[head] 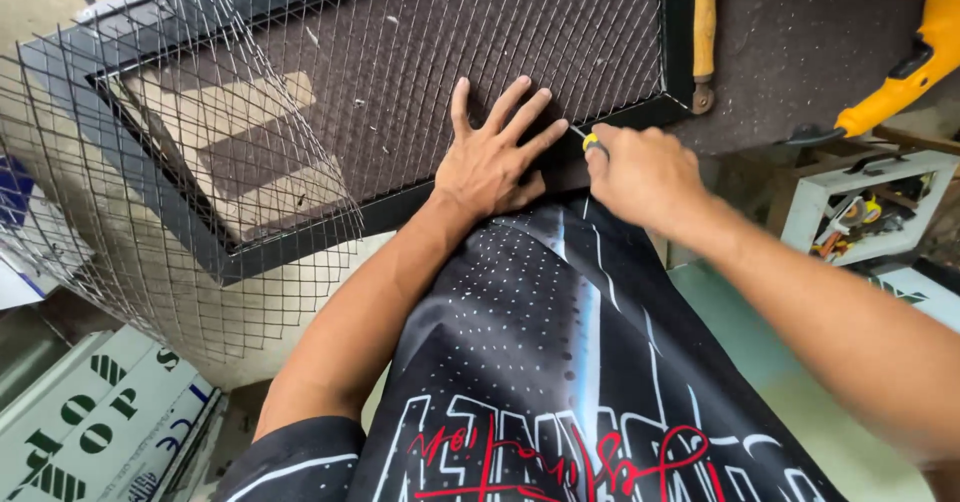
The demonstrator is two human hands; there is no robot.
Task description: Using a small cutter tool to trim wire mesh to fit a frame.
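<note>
The left hand (pixel 492 157) lies flat with its fingers spread, palm down, pressing the wire mesh (pixel 400 52) onto the near rail of the black frame (pixel 300 234), close to that frame's near right corner. Just beside it, the right hand (pixel 640 174) is closed in a fist around a small tool with a yellow and black grip (pixel 592 143); only the end of the grip and a short thin tip show, and the tip points at the frame rail right next to the left hand's fingertips. The mesh is a diamond-pattern metal sheet laid over the frame; on the left it overhangs the frame's edge and curls loosely past it. The frame lies flat on a counter (pixel 800 52) covered with dark brown felt-like material, and a patch of pale board shows through the mesh inside the frame's left part. Along the frame's right rail lies a tool with a wooden handle (pixel 705 22). Farther right, a yellow power tool (pixel 915 62) rests at the counter's edge, above a white box (pixel 860 207) holding small items. Below the hands, the person's dark printed shirt (pixel 560 362) fills the foreground, and cardboard boxes (pixel 90 422) lie at the lower left.
</note>
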